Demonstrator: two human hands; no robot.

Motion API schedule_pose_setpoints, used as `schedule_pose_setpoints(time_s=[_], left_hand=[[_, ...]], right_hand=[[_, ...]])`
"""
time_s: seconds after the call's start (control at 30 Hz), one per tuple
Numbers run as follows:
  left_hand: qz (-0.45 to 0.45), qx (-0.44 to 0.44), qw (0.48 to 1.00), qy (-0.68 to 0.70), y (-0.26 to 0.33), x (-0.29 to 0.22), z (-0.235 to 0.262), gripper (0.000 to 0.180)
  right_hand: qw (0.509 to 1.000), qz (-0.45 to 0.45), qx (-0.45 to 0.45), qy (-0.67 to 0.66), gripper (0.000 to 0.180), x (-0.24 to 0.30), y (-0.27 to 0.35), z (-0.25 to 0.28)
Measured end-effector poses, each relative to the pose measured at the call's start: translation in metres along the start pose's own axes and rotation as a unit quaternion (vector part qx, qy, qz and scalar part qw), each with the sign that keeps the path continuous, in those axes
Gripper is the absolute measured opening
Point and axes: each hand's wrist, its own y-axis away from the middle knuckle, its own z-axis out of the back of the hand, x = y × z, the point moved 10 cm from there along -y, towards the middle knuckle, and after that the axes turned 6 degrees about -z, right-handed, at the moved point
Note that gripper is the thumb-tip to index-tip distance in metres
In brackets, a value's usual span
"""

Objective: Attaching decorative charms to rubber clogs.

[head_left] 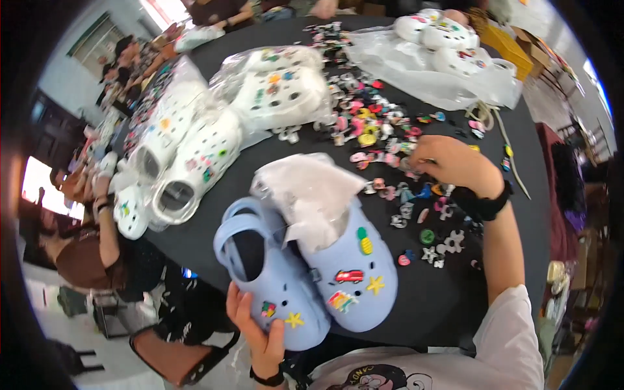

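My left hand [258, 335] grips the left one of two light blue clogs, fingers along its outer side and thumb near its toe. This left clog [276, 279] carries a yellow starfish charm [294, 320] and a small red and green charm. The right clog [374, 312] has a pineapple charm [364, 241], a red car charm [350, 276], another starfish and a multicoloured charm. White wrapping paper [312, 195] covers its opening. My right hand [452, 162] reaches into the loose shoe charms [370, 120], fingers bent and closed together; anything in the fingertips is hidden.
White clogs with charms [208, 143] lie in clear bags at the left, and others [279, 91] behind them. A plastic bag [422, 71] with more white clogs lies at the far right. Straps [510, 149] run along the black table's right side. A co-worker [97, 260] sits at the left.
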Motion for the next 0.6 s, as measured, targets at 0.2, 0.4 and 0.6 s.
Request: schedule_pose_setpoints(time_s=[0.2,0.4,0.6], left_hand=[[-0.005,-0.020,0.999,0.033,0.005,0.006,0.008,0.055],[0.052,-0.089,0.982,0.159,0.005,0.008,0.025,0.047],[0.056,-0.117,0.986,0.103,0.012,0.005,0.047,0.027]], right_hand=[[1.000,-0.003,-0.009,0.030,0.019,0.027,-0.001,0.008],[0.996,0.057,0.002,-0.064,0.023,0.082,0.007,0.025],[0.994,0.077,0.005,-0.076,0.019,0.112,0.020,0.045]])
